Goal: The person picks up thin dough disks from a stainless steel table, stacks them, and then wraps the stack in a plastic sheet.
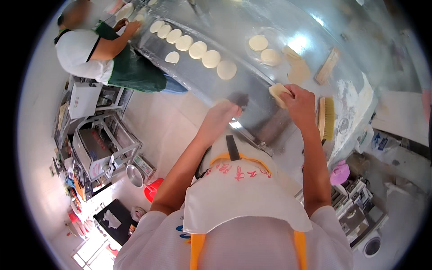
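Between the thumb and fingers of my right hand (300, 106) is a pale flat piece of dough (279, 94), held by its right edge above the metal worktop. My left hand (221, 118) hovers over the near edge of a long metal tray (252, 105), apart from that piece. Motion smears its fingers, so their closure is unclear. A row of round dough discs (198, 50) runs along the tray toward the far left. One smaller dough piece (172, 57) lies beside the row. Two more dough rounds (258, 42) and a thin dough sheet (298, 68) are on the worktop beyond.
A wooden block (327, 66) and a bristle brush (326, 118) lie to the right, near white flour (357, 101). At the far left a person in a green apron (130, 67) handles dough. Metal racks (105, 139) and a steel bowl (134, 175) stand at lower left.
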The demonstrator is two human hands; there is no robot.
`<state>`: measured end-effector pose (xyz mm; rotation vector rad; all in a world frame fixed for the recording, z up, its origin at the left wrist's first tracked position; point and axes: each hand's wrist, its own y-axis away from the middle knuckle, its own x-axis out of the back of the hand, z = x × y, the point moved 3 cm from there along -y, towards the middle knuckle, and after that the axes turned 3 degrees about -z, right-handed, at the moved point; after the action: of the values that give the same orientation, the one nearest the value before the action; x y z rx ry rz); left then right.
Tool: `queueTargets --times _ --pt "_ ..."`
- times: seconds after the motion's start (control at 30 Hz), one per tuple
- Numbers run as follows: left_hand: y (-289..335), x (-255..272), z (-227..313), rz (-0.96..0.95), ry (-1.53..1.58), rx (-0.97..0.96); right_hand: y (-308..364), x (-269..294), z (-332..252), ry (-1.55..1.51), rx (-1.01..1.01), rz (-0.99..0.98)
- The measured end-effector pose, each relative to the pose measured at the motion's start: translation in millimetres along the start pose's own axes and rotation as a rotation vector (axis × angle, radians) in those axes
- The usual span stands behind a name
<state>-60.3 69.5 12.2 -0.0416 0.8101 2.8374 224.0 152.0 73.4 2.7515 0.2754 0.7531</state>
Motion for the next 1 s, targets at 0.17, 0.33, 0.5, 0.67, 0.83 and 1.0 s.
queueTargets --times 0.17,0.33,0.5,0.67,0.83,1.0 --pt "-78 -30 10 -0.234 0.483 -0.010 6 -21 -39 -0.327 -0.018 -0.142" --pt "-95 -58 45 -0.736 1.254 0.226 -11 -42 -30 -0.234 -0.040 -0.103" --pt "-80 -46 44 -0.568 0.984 0.074 -16 -50 -28 -0.247 -0.082 -0.045" --pt "-66 -22 69 -0.408 0.563 0.106 -11 -52 -27 -0.249 -0.026 0.057" --pt "-66 -2 98 -0.386 0.536 0.040 -4 -34 4 -0.561 -0.176 0.199" --pt "-89 20 86 -0.168 -0.113 -0.020 10 -21 21 -0.513 -0.168 0.193"
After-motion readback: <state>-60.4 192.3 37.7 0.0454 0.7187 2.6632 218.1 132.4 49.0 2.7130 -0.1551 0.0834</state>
